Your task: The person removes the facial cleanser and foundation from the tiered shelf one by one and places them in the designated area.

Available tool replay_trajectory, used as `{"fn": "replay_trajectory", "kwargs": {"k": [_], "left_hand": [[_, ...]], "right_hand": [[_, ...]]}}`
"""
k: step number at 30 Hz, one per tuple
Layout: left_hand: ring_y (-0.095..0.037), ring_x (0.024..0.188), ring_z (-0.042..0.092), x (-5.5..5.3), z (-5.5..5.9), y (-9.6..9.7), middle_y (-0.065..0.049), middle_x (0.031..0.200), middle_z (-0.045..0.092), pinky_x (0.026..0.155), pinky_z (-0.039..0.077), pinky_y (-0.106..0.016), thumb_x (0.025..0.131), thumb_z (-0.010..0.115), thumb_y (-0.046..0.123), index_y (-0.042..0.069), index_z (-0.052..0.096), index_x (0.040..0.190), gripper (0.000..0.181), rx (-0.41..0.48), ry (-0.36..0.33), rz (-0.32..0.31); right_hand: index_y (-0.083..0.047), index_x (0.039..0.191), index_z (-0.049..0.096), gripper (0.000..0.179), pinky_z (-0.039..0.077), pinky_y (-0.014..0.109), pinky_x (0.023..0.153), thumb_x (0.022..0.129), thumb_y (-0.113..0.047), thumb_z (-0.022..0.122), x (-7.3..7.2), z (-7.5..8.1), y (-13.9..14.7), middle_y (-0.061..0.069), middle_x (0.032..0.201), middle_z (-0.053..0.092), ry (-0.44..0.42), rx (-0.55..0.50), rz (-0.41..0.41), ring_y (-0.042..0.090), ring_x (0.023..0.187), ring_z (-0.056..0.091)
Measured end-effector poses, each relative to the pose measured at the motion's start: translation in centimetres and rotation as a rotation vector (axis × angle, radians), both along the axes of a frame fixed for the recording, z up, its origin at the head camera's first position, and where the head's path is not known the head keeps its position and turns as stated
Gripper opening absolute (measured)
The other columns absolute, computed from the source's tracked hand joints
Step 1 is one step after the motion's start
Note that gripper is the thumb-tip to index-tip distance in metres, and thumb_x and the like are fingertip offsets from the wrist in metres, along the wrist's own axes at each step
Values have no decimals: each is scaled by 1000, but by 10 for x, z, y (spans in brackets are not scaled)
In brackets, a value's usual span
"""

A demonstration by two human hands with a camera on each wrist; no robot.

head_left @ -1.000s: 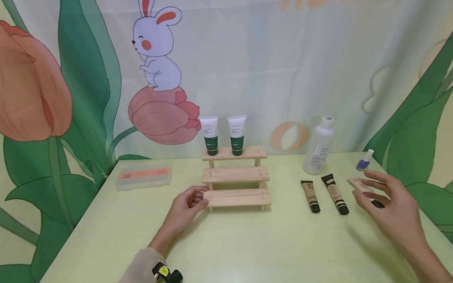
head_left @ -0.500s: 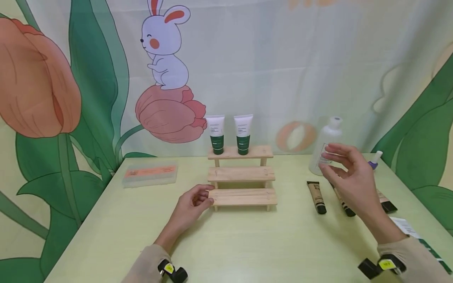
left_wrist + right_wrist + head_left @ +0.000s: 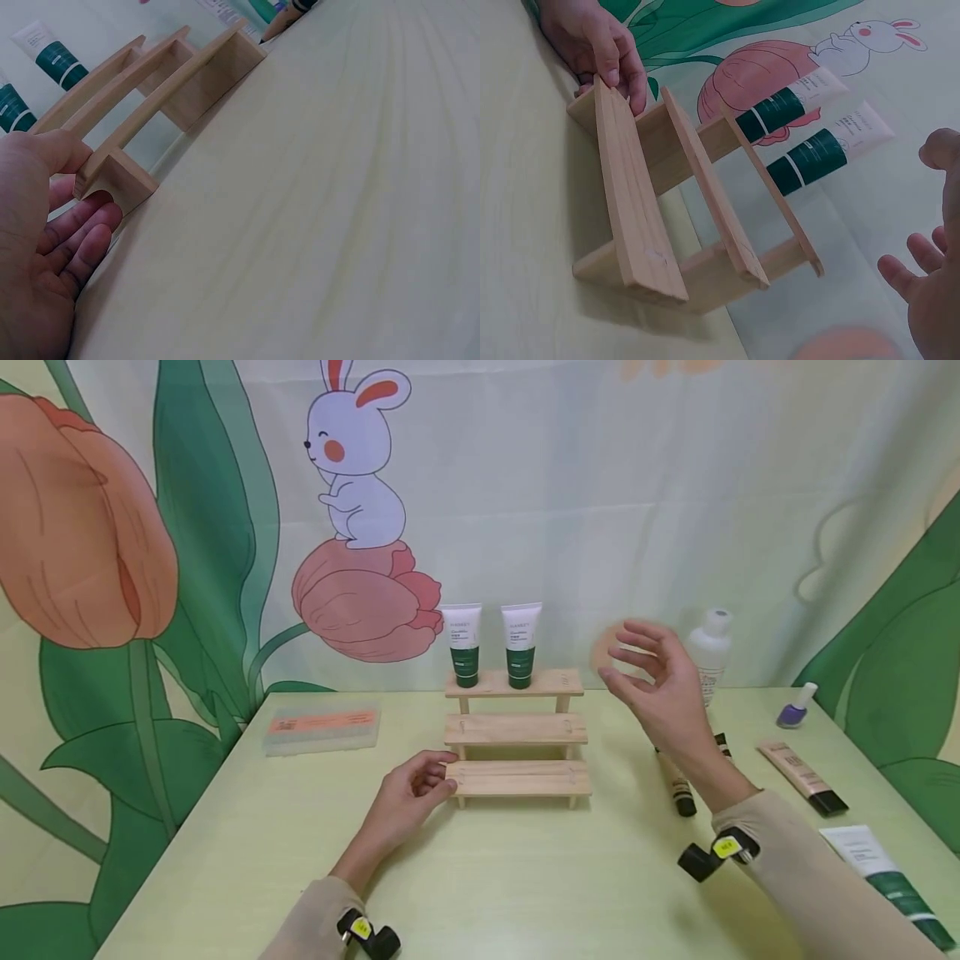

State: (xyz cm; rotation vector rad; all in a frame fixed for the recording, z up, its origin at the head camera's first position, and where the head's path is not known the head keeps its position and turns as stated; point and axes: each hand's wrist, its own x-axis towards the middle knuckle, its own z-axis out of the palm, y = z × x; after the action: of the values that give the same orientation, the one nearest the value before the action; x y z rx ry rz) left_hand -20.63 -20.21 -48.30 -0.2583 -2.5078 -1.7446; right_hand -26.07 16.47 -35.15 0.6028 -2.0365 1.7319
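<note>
A three-step wooden display rack [image 3: 517,779] stands mid-table. My left hand [image 3: 408,797] grips the left end of its lowest step, thumb on top and fingers curled at the side, as the left wrist view also shows. Two white-and-green squeeze tubes, the left one [image 3: 463,647] and the right one [image 3: 521,647], stand cap-down on the top step. My right hand [image 3: 663,685] hovers right of the rack, fingers apart and nothing in them. It partly covers a white bottle [image 3: 712,647] and two tan tubes with black caps, the nearer tube [image 3: 678,789] showing below the wrist.
At the far left lies a flat clear box [image 3: 322,731] with an orange label. On the right are a purple nail polish bottle [image 3: 795,710], a beige tube [image 3: 802,777] and a white-and-green tube [image 3: 888,881] lying beside the right sleeve. A printed curtain [image 3: 525,510] hangs behind the table.
My right hand has moved left and upward from above the beige tube to beside the rack, still holding nothing. The left hand keeps its grip on the rack. The view has shifted slightly.
</note>
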Motion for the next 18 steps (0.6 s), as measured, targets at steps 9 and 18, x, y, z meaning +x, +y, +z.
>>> {"fn": "replay_trajectory", "kwargs": {"k": [9, 18], "left_hand": [[-19, 95, 67, -1, 1, 2, -6, 111, 73, 82, 55, -24, 103, 81, 14, 19, 76, 135, 33, -9, 3, 2], [-19, 94, 67, 0, 2, 0, -6, 111, 73, 81, 54, -24, 103, 81, 15, 18, 76, 136, 33, -14, -2, 6]], "right_hand": [[-10, 156, 53, 65, 60, 27, 101, 99, -5, 83, -24, -2, -36, 18, 151, 55, -39, -29, 51, 38, 137, 64], [-8, 156, 53, 67, 61, 28, 99, 98, -3, 85, -45, -5, -66, 23, 149, 58, -53, -65, 87, 42, 136, 64]]}}
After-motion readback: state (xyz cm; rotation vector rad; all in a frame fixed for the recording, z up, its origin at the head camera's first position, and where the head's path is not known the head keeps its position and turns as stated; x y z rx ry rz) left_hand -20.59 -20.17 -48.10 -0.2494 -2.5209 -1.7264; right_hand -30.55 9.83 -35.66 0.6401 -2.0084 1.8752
